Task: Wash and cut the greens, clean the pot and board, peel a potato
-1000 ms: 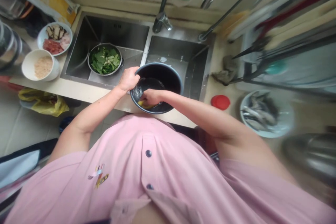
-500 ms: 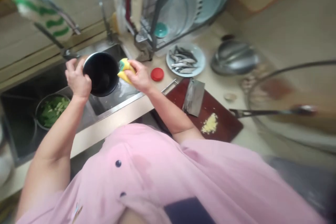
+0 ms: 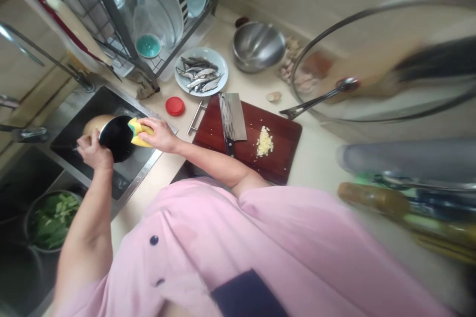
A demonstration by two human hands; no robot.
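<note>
Over the sink (image 3: pixel 80 146) a pot (image 3: pixel 118 139) with a dark inside and a tan outside is tilted so that its mouth faces right. My left hand (image 3: pixel 95 152) grips it at the left rim, the fingers partly hidden behind it. A yellow sponge (image 3: pixel 138 133) with a green side is pinched in my right hand (image 3: pixel 159 135), close to the pot's right rim; whether it touches the pot I cannot tell. Just right of the sink lies a red lid (image 3: pixel 174 106).
A cleaver (image 3: pixel 233 116) and chopped garlic (image 3: pixel 265 142) lie on a red-brown cutting board (image 3: pixel 286 158). Behind are a plate of small fish (image 3: pixel 201 75), a steel bowl (image 3: pixel 259 45) and a dish rack (image 3: pixel 128 34). A bowl of greens (image 3: pixel 54 218) sits at left, a glass lid (image 3: pixel 372 121) at right.
The view has turned to the right, so the sink and counter things appear further left. The pot is tipped more, and the sponge is now nearer to its rim.
</note>
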